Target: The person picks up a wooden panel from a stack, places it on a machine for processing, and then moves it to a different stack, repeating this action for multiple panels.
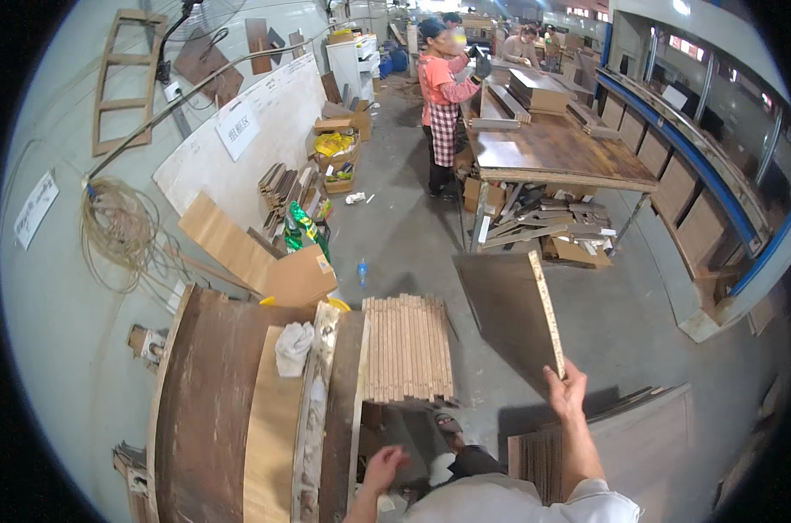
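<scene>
My right hand grips the corner of a flat dark wood panel, which stands out ahead of it with its pale, unfinished edge turned up. Low in the middle, my left hand hangs slightly blurred beside the workbench; its fingers point right, somewhat apart, and nothing shows in them. Ahead of that hand is a row of narrow boards on edge, packed tightly together. Below my right forearm lies a stack of larger panels, partly covered by the arm.
A white cloth lies on the brown workbench at left. A cardboard piece and wood offcuts lean along the wall. Farther off, a person in a checked apron stands at a table with panels stacked on it.
</scene>
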`<state>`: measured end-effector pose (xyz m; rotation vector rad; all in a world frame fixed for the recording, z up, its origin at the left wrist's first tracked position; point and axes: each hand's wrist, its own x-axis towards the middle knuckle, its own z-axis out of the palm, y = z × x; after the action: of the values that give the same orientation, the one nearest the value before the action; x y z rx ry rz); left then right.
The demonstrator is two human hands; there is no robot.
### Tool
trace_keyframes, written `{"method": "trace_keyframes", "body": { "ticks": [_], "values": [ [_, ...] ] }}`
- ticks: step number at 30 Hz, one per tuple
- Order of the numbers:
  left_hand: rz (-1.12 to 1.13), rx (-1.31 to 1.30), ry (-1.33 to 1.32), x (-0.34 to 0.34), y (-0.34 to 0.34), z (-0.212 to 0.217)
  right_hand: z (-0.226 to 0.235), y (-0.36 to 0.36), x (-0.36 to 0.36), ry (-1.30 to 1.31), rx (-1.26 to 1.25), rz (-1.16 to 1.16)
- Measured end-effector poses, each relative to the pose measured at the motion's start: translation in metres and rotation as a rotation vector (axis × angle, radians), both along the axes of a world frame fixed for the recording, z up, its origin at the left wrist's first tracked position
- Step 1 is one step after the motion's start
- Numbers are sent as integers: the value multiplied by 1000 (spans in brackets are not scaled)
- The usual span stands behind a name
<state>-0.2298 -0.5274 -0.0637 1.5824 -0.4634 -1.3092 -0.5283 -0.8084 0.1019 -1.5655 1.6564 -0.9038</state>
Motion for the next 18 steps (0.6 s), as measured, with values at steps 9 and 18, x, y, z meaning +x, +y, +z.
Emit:
{"method": "trace_keyframes", "body": {
  "ticks": [9, 18],
  "values": [
    [156, -360, 192, 44, -54, 136, 106, 145, -12, -755, -538, 252],
    [1051, -1296, 182, 171, 185, 235, 55, 117, 99, -823, -98, 427]
  ]
}}
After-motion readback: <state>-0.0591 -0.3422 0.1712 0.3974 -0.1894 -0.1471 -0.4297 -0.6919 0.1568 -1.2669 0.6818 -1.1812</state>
